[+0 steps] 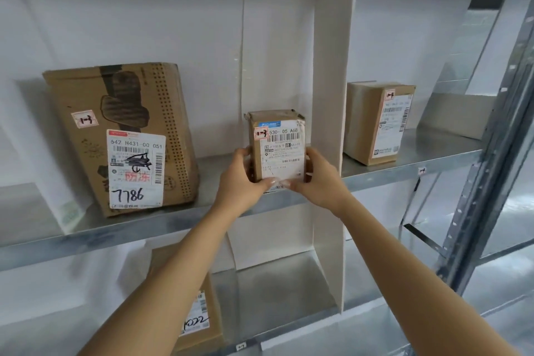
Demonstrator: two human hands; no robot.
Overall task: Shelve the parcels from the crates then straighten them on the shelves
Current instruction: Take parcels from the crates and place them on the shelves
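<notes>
A small brown cardboard parcel (277, 144) with a white label reading 530-D5 A68 stands upright at the front of the metal shelf (121, 231). My left hand (242, 182) grips its left side and lower edge. My right hand (320, 179) grips its right side, thumbs meeting under the label. A large worn brown box (121, 136) marked 7786 leans on the same shelf to the left. A medium brown parcel (378, 121) stands on the shelf to the right, beyond a white upright divider (329, 95).
A lower shelf holds another brown parcel (199, 309), partly hidden by my left forearm. A grey perforated steel post (485, 170) runs along the right side. The white back wall closes off the shelves behind.
</notes>
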